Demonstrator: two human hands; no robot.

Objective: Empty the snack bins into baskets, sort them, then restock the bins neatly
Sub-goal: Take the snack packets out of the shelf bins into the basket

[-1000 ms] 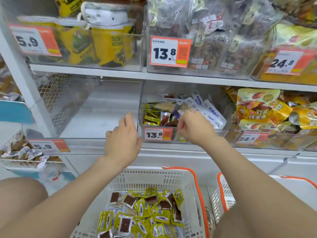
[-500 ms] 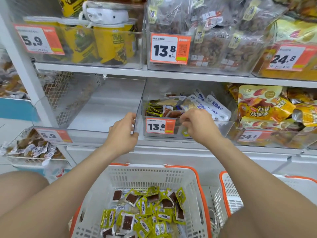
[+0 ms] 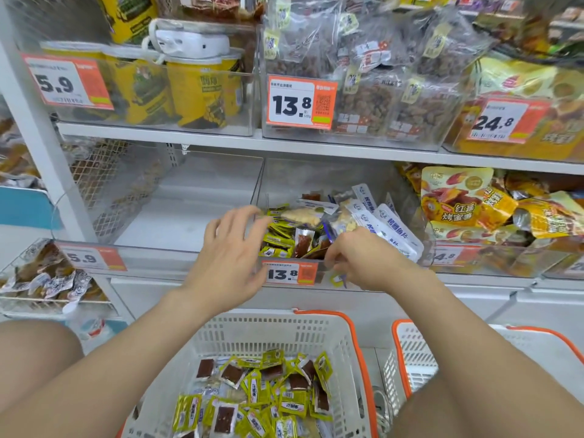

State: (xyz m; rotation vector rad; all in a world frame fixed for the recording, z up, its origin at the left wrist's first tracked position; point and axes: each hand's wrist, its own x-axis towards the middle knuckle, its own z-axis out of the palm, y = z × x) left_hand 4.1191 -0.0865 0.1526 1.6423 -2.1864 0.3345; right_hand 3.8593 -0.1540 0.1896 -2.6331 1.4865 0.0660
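A clear snack bin [image 3: 316,178] with a 13.8 price tag [image 3: 290,273] sits on the middle shelf. It holds mixed snack packets [image 3: 303,235]: yellow-green, brown and white-blue ones. My right hand [image 3: 366,260] curls its fingers over the bin's front rim. At the bin's left front corner my left hand [image 3: 230,257] has its fingers spread and holds nothing. Below the hands stands a white basket [image 3: 284,336] with orange handles, with several yellow-green and brown packets [image 3: 268,399] in it.
An empty clear bin [image 3: 189,216] sits left of the snack bin. A second white basket [image 3: 417,352] stands at the lower right. Orange sweet-potato bags [image 3: 467,207] fill the bin to the right. The upper shelf [image 3: 221,139] carries full bins.
My left hand has moved right from the empty bin's front edge to the snack bin's left corner and spread its fingers. My right hand stays at the bin's front rim.
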